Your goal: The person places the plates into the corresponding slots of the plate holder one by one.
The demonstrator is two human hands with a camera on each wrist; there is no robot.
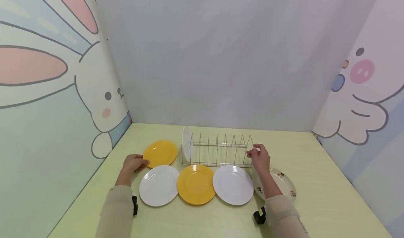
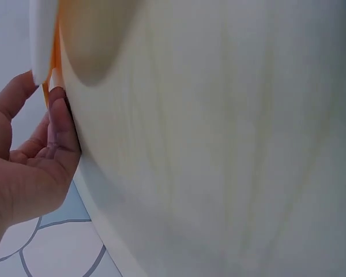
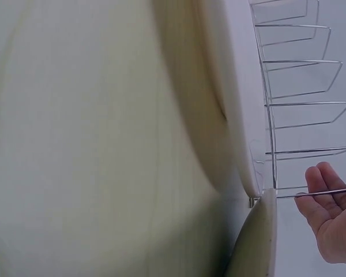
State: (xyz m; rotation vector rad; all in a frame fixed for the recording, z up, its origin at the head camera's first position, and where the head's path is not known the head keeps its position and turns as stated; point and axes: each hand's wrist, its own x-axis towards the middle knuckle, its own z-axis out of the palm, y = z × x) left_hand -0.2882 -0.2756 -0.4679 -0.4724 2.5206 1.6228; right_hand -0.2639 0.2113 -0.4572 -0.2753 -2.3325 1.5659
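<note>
My left hand (image 1: 133, 163) pinches the rim of the far-left yellow plate (image 1: 161, 153), which lies on the table beside the rack. In the left wrist view, the left hand's (image 2: 32, 150) thumb and fingers meet at the orange-yellow rim. The right hand (image 1: 260, 160) holds the right end wire of a metal dish rack (image 1: 217, 146); in the right wrist view that wire passes between the right hand's (image 3: 331, 213) thumb and fingers. One white plate (image 1: 187, 145) stands upright in the rack's left end.
In front of the rack lie a white plate (image 1: 159, 186), a second yellow plate (image 1: 196, 184) and another white plate (image 1: 233, 185). A patterned plate (image 1: 285, 185) lies partly under my right forearm. A grey wall (image 1: 214, 55) rises behind the table (image 1: 328, 196), with cartoon-printed side walls.
</note>
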